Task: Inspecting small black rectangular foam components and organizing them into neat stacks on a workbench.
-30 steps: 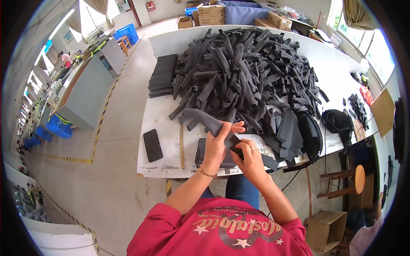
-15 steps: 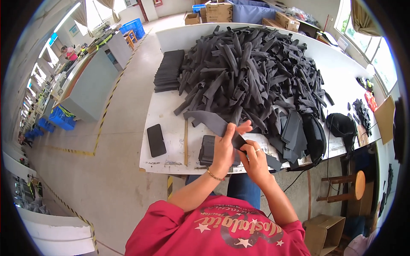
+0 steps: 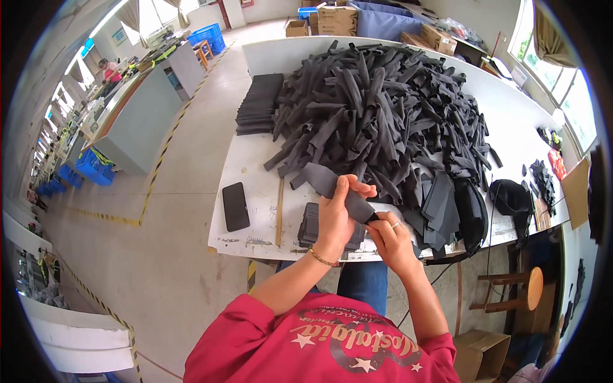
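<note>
The left hand (image 3: 336,219) is clasping the dark strip (image 3: 359,207), the right hand (image 3: 391,239) at its four o'clock pinching it, ideally taut.

From loose red fabric sleeves (image 3: 239,316), the bare left forearm (image 3: 294,286) and the bare right forearm (image 3: 426,309) are extended forward and angled inward. The left wrist (image 3: 324,256) is encircled by a thin beaded bracelet (image 3: 322,259). The bare left grip (image 3: 338,214) is held slightly farther forward, its thumb pointed away from the body and its partly curled fingers directed rightward past the thumb. The bare right grip (image 3: 393,239) is held just beside it, lower and to the right, with fingers bent and fingertips brought together; one finger is circled by a narrow, light-coloured ring (image 3: 395,224).
</note>
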Tool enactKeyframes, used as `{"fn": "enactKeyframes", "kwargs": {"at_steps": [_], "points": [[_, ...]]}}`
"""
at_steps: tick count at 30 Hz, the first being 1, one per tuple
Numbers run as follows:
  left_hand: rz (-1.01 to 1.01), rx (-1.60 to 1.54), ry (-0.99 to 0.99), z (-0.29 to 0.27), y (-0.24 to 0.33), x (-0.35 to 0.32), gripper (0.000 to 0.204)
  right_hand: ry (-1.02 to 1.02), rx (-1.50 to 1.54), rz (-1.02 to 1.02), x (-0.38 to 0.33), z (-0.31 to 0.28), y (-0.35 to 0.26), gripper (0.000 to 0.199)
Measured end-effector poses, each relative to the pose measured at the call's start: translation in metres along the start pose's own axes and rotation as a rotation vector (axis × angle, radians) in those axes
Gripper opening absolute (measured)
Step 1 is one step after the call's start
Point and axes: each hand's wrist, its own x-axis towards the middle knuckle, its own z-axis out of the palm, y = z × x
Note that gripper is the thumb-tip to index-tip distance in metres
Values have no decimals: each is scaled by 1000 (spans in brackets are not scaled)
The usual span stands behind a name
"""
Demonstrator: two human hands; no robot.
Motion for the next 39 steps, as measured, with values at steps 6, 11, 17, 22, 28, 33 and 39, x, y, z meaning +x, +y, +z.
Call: {"fn": "enactKeyframes", "kwargs": {"at_steps": [6,11,17,22,28,33,39], "points": [[-11,-76,4,6,-11,-12,33,35,28,-52,9,3,7,21],[-17,-114,41,4,-16,-14,35,47,111,7,9,11,7,19],[-31,-144,52,2,-21,-15,37,57,147,54,10,13,6,13],[-23,-170,55,1,-21,-15,36,28,154,46,12,14,7,12],[-28,-198,65,-2,-22,-15,35,26,174,48,13,18,8,12],[-41,-204,57,-4,-24,-15,36,-19,166,59,13,17,9,13],[-59,-223,64,-3,-23,-16,37,-33,179,59,16,17,8,13]]}}
